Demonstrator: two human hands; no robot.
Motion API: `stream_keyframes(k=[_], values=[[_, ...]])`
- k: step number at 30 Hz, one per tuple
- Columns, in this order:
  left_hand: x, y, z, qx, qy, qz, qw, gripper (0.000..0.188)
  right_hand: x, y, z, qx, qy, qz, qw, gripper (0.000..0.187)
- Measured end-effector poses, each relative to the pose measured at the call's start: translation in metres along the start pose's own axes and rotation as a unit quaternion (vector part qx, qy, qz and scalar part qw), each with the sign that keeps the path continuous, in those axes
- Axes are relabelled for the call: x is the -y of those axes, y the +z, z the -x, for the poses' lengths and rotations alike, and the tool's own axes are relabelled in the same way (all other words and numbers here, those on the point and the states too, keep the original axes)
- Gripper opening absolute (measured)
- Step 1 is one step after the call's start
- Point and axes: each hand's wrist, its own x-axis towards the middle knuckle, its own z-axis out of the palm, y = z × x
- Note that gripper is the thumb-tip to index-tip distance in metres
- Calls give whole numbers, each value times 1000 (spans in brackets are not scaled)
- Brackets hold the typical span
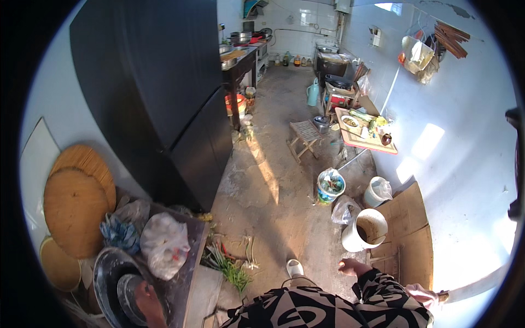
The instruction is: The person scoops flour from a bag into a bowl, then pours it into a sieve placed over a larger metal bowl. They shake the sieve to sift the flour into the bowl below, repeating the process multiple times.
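At the lower left, my left hand (147, 302) is closed on the rim of a small grey bowl (127, 290). That bowl sits in or over a wider dark basin (101, 276) with whitish smears on its wall. The fingertips under the bowl are hidden. Beside the basin lie a knotted white plastic bag (165, 246) and a crumpled blue bag (120, 232). My right hand (354, 267) hangs out to the right, fingers curled in and nothing visible in it. A white bucket (350, 239) with a brown-stained inside stands just beyond it.
A tall black refrigerator (147, 82) rises on the left, with round wooden boards (76, 213) leaning nearby. Green onions (232, 270) lie on the floor. Ahead stand a folding stool (307, 134), a scrap bucket (331, 188) and a low table (366, 143) holding vegetables. Cardboard (404, 235) leans at right.
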Motion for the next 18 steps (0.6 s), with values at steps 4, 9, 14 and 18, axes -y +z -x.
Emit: stream_keyframes(k=[4,9,14,18], values=[[-125,93,31,60,10,92,994,21,-56,-16,-46,59,0,12,998,31],[-198,220,61,317,-30,148,936,30,-90,-79,-94,33,39,-82,995,37],[-213,236,24,577,-191,228,761,15,-73,-150,-162,-20,-2,7,1000,32],[-233,221,-10,544,-387,234,706,26,-31,-188,-217,-40,-32,-104,993,40]])
